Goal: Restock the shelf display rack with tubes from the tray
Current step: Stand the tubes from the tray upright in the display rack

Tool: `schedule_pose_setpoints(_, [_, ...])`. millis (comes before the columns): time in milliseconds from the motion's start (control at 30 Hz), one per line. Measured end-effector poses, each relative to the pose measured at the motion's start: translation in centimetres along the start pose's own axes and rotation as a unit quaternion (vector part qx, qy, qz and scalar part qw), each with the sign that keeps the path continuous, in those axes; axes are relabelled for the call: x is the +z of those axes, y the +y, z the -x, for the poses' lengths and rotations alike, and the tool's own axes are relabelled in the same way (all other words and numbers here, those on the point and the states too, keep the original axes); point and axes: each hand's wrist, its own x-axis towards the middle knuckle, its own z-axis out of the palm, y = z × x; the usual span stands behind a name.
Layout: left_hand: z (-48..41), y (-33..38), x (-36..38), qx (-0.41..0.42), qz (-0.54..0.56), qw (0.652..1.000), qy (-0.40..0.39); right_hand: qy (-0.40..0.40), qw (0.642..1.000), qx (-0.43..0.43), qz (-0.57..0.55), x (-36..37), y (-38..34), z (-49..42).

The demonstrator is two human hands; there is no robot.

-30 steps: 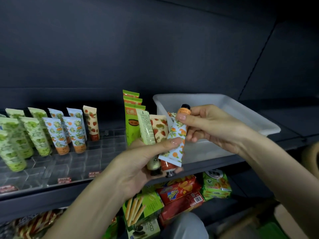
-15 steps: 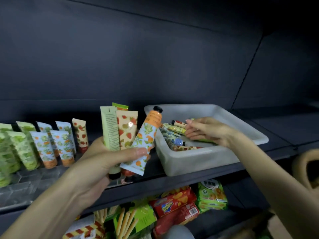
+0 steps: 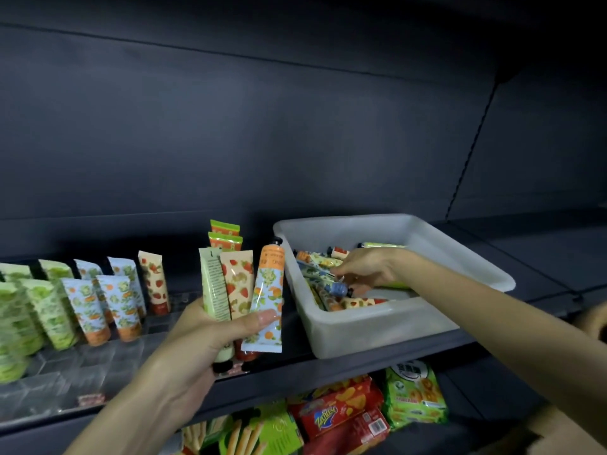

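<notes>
1. The left hand point(image 3: 197, 336) grips three tubes in front of the dark shelf point(image 3: 328, 366), with the thumb clamped across them: a pale green tube point(image 3: 215, 287), a cream strawberry-print tube point(image 3: 238, 284) and a blue floral tube point(image 3: 267, 290), cap up.
2. The right hand point(image 3: 368, 270) is inside the white plastic tray point(image 3: 377, 326), with its fingers bent onto the loose tubes point(image 3: 328, 300). Whether it pinches one cannot be determined.
3. The tray stands to the right of the clear plastic display rack point(image 3: 65, 372).

Red cracker boxes point(image 3: 338, 418) lie between breadstick box point(image 3: 279, 433) and green biscuit pack point(image 3: 415, 395)
</notes>
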Motion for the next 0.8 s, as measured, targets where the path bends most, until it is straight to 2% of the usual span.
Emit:
schedule_pose_setpoints(133, [-0.3,-0.1,0.0,-0.003,0.006,1.0,0.014,-0.021,0.998,0.042,-0.04,-0.2,0.2,-1.0])
schedule_pose_setpoints(267, [-0.5,-0.1,0.2,-0.007,0.013,1.0,-0.002,-0.027,0.998,0.059,-0.019,-0.3,0.2,-1.1])
schedule_pose_setpoints(633, [-0.2,-0.3,0.5,-0.022,0.022,0.999,0.024,0.022,0.999,0.003,-0.024,-2.2,0.0,3.2])
schedule_pose_setpoints(800, [0.3,-0.3,0.1,-0.03,0.043,0.998,0.023,0.046,0.993,-0.032,-0.1,-4.6,0.2,7.6])
